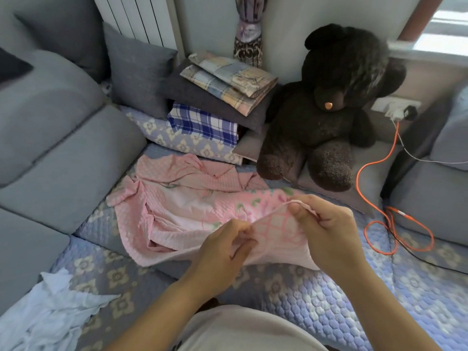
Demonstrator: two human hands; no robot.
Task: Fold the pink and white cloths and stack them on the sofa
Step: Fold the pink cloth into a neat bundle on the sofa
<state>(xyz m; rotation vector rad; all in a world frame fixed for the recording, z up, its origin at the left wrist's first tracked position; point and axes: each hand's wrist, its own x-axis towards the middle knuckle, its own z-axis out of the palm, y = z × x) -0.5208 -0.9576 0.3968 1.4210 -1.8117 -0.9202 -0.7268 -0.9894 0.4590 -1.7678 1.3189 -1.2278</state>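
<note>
Both hands pinched one hem of the pink cloth [177, 211], left hand [225, 252] and right hand [326, 229] close together, over the quilted floral cover [354, 300] of the grey sofa [63, 148]. Rumpled, the quilted cloth spread mid-seat; one thin white cloth [48, 317] lay crumpled at the near left edge, one dark plush bear [336, 105] sat in the back corner beside three folded fabrics.

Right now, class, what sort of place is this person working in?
Probably a home living room: a grey sofa with cushions, a big dark teddy bear and a radiator by the wall.
</note>
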